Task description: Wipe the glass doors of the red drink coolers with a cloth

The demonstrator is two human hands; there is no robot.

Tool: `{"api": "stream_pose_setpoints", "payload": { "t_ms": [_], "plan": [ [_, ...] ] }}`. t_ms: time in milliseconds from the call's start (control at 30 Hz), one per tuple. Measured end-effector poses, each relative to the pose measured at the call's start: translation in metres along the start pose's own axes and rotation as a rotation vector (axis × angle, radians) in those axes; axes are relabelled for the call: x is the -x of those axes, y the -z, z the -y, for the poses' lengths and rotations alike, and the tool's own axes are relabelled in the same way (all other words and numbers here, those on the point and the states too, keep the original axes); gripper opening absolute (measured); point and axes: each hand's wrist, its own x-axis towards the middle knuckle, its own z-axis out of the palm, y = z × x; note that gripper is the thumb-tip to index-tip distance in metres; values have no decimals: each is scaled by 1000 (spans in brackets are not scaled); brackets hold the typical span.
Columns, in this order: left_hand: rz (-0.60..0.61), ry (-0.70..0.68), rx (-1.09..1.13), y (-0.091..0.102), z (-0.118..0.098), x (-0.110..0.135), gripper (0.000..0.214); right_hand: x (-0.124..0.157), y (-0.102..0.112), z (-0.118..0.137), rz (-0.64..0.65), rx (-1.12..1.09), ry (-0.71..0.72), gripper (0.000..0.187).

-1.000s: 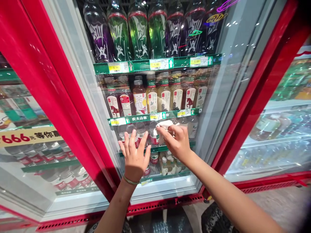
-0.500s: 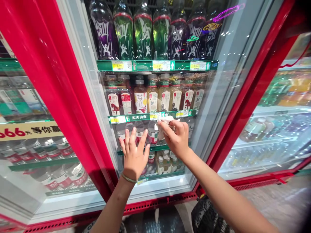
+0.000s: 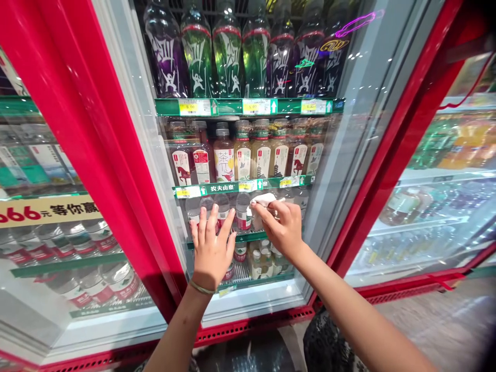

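A glass door of a red-framed drinks fridge stands closed in front of me. My left hand lies with spread fingers against the glass, over the row of water bottles, and holds nothing. To its right, my right hand pinches a crumpled white tissue and presses it on the same glass, just below the green shelf strip. Part of the tissue is hidden by the fingers. Behind the glass, tea bottles stand in a row above both hands.
Dark and green drink bottles fill the top shelf. Red door frames run down on the left and right. More fridges with bottles stand at both sides. A dark round seat is low in front, above the grey floor.
My right hand has shifted slightly down on the glass with the tissue. My left hand stays spread in nearly the same place.
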Motion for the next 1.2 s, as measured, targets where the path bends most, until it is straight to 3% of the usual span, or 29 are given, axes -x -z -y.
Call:
{"api": "stream_pose_setpoints", "payload": {
  "t_ms": [133, 333, 467, 700, 1200],
  "plan": [
    [-4, -3, 7, -1, 0, 1, 64, -4, 3, -2, -11, 48, -69, 49],
    [-20, 16, 33, -4, -2, 1, 67, -2, 3, 0, 44, 16, -1, 59],
    [-21, 19, 30, -4, -3, 1, 64, 1, 0, 1, 1, 19, -42, 59],
    [-17, 8, 17, -5, 0, 2, 66, 7, -2, 2, 18, 25, 9, 66],
    [-25, 11, 8, -4, -2, 1, 70, 1, 1, 2, 60, -27, -80, 46]
  ]
}}
